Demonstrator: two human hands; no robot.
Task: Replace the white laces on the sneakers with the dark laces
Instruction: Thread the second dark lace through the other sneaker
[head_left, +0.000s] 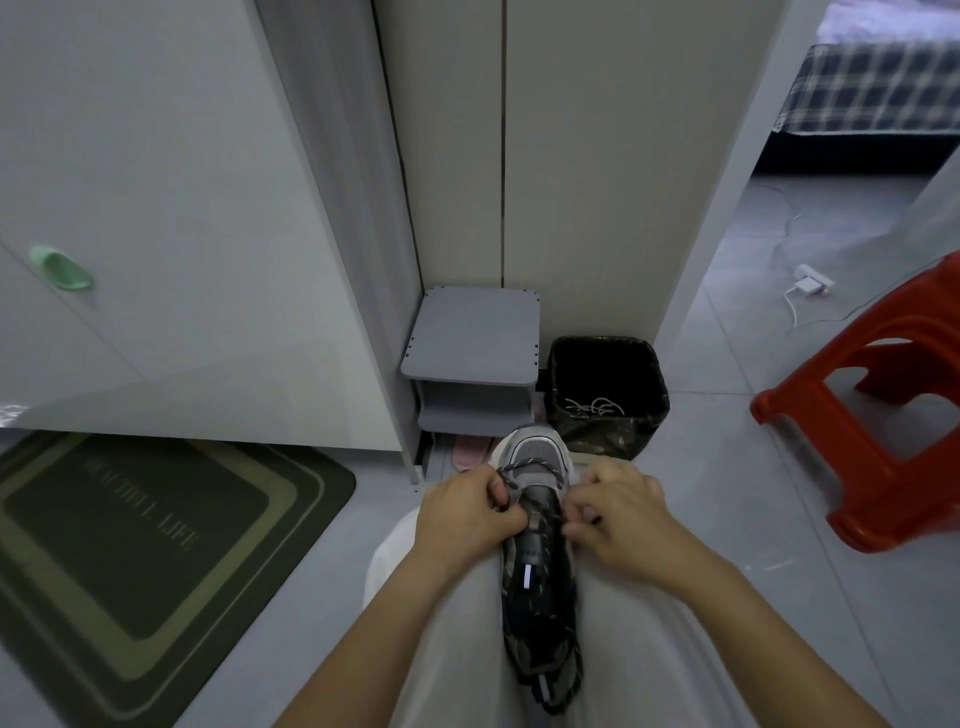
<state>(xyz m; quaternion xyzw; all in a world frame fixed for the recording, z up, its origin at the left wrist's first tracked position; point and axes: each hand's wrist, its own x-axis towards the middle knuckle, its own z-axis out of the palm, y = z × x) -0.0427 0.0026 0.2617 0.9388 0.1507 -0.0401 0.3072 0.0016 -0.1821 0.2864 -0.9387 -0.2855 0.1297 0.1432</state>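
Observation:
A grey and black sneaker (537, 561) lies between my knees, toe pointing away from me. A dark lace (530, 464) crosses its lower eyelets near the toe. My left hand (467, 512) is closed on the lace at the sneaker's left side. My right hand (615, 512) pinches the lace at the right side, where the fingers hide the eyelets. White laces (595, 406) lie inside the black bin beyond the toe.
A black lined bin (609, 431) stands just past the sneaker, beside a small grey shoe rack (475, 353) with pink slippers (470, 451) under it. A red plastic stool (872, 415) is at the right, a green doormat (130, 545) at the left, a white cabinet door (182, 260) behind it.

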